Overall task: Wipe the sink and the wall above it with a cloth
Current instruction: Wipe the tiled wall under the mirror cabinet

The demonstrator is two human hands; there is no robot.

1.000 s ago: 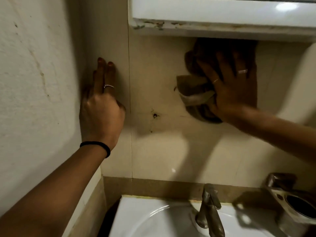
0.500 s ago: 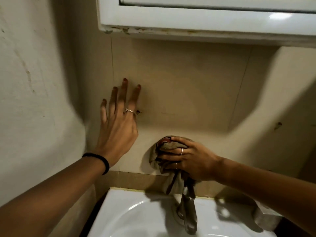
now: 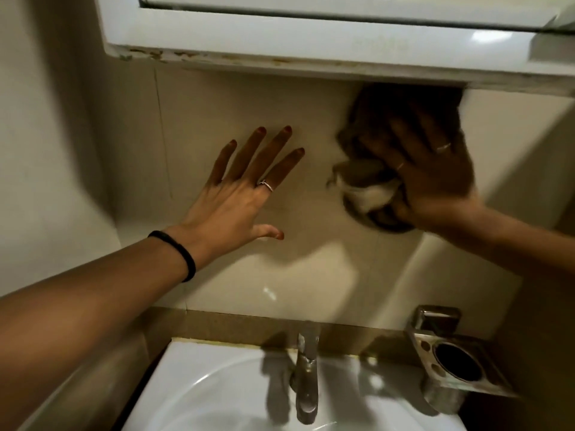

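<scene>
While the bunched grey-and-white cloth [image 3: 367,188] is pressed against the beige tiled wall [image 3: 311,275] just under the white cabinet [image 3: 280,35], it is judged to be soft, light and limp, with no shape of its own. It is crumpled into a wad beneath the right hand [image 3: 429,175], whose palm and spread fingers are laid over it; the picture is blurred there, so it cannot be told whether the fingers are curled into the folds or merely laid flat upon them. A loose pale fold is seen hanging out at the lower left of the wad, and this would be expected to trail and flap if left free. The cloth is best taken at its gathered middle, with the slack tucked under the palm, so that flat pressure is spread across the tile. If damp, it may be expected to slide easily on the glossy surface.

The left hand [image 3: 245,188] is held released, fingers straight and splayed, laid on or just off the wall to the left of the cloth and holding nothing. The white ceramic sink [image 3: 199,393] lies below, with the metal tap [image 3: 306,368] at its back edge and a metal wall-mounted holder [image 3: 454,362] to the right.
</scene>
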